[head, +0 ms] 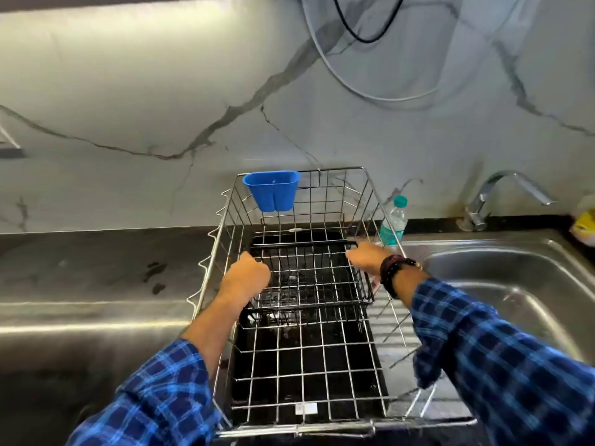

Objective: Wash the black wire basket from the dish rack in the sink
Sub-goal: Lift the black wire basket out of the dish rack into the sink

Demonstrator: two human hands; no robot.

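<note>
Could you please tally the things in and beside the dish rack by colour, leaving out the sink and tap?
Black: 1, the black wire basket
Steel: 1, the dish rack
Blue: 1, the blue cup on the rack's rim
Clear: 1, the water bottle
Total: 4

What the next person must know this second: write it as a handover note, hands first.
Left hand grips the left rim of the black wire basket; right hand grips its right rim.
The basket sits inside the steel dish rack, which is left of the sink. It cannot be told whether the basket is clear of the rack's floor.
Done: basket grasped at both ends.
Left: lift it out, carry it right into the sink, wash it under the tap.
</note>
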